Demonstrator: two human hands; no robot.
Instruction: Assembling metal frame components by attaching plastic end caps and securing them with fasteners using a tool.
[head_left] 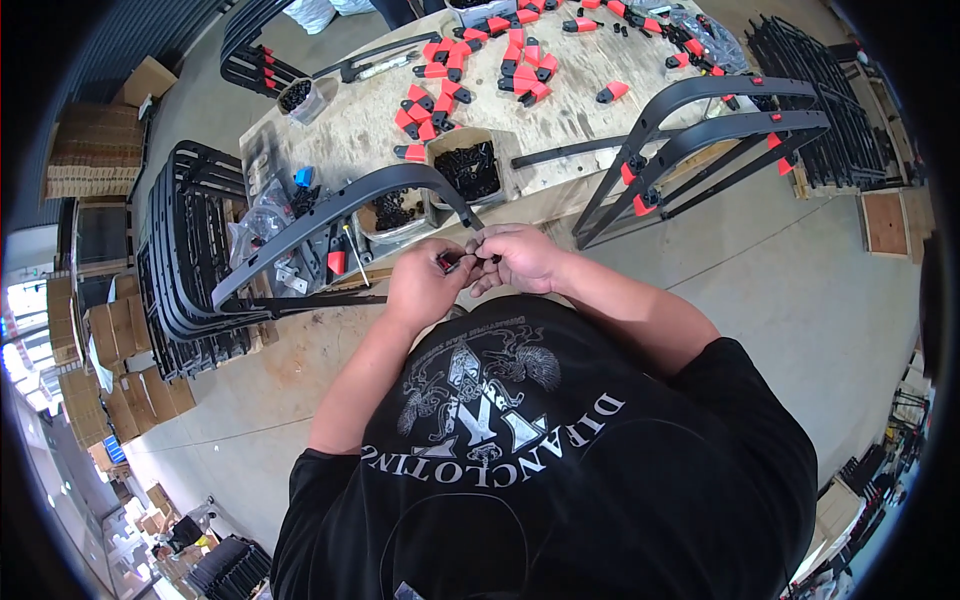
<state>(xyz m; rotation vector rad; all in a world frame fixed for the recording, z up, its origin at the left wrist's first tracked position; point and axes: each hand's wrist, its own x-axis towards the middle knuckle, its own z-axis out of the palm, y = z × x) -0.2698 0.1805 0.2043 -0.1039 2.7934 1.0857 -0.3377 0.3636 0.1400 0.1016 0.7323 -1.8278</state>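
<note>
My hands meet in front of my chest, fingertips pinched together. In the closed fingers of my left hand (420, 280) is a small black part with a bit of red (446, 262), mostly hidden. The fingers of my right hand (520, 258) pinch at the same spot, on something dark and too small to make out. Just beyond them a curved black tubular frame (345, 195) leans at the table edge, its end close to my fingertips. Beside it stand a box of small black parts (467, 170) and a box of small dark fasteners (395, 210).
Many red-and-black plastic pieces (520, 75) lie across the wooden table (570, 115). Another pair of curved black frames (720, 120) rests at its right. Stacked black frames (195, 250) stand on the left, near cardboard boxes (95, 140). A screwdriver (357, 245) lies by the table edge.
</note>
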